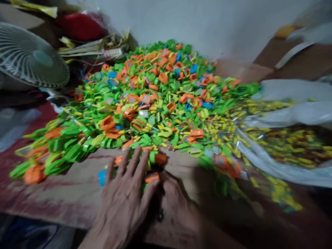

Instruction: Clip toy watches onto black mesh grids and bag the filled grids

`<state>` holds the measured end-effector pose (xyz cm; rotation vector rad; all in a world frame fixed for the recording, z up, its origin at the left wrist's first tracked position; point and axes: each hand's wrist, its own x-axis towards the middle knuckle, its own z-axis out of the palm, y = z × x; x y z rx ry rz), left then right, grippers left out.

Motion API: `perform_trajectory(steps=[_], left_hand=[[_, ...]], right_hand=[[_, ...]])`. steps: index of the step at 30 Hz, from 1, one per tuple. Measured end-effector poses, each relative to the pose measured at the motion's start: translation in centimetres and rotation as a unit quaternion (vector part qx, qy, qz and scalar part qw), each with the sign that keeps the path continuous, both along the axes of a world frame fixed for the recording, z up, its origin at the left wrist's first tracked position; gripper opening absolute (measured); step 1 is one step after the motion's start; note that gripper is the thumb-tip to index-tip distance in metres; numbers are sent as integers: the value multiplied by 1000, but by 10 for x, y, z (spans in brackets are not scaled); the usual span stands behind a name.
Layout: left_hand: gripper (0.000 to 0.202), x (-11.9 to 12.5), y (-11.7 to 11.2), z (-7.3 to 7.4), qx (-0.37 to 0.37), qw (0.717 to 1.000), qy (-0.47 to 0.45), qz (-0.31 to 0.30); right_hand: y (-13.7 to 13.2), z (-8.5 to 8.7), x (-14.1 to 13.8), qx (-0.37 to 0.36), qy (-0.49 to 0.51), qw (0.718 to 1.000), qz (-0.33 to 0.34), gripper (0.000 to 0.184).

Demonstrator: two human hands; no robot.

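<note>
My left hand [127, 190] lies palm down with its fingers stretched out over a few small plastic pieces at the front of the table. Among them are an orange and green piece [158, 158], an orange piece [151, 177] beside the thumb and a blue piece [102, 177] by the little finger. My right hand [175, 197] is curled close to the left thumb, blurred, its fingertips hidden. A small dark shiny thing [160, 215] shows below its palm; what it is I cannot make out.
A large heap of green, orange and blue plastic pieces [155, 93] rises against the wall. To the right, small yellow pieces [223, 131] spill beside an open white bag [269, 169]. A fan [33, 57] stands at left; cardboard [293, 58] leans at back right.
</note>
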<state>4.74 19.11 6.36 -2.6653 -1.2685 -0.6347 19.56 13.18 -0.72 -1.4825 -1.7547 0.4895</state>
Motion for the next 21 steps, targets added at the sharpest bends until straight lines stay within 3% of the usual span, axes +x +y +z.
perform_trajectory(steps=[2,5,8,11,16,18,21], left_hand=[[62,-1,5,-6,19,1000,17,-9],[64,-4,8,-11,31,999,29,-17],[64,-6,8,-13,43,998,29,-22],[63,-6,7,-12,49,998,37,-22],[62,-2,3,0,20,997,79,1],[61,0,2,5,-5,995,94,16],[60,2,1,8,-32,994,101,35]], right_hand=[[4,7,14,9,3,1000,2,40],[17,22,61,74,-76,993,-42,27],[37,33,117,87,-205,964,-147,33],[59,32,148,116,-275,937,-179,22],[88,36,143,141,-351,919,-111,10],[84,46,132,182,-330,920,-109,14],[57,56,113,263,-285,918,-82,11]])
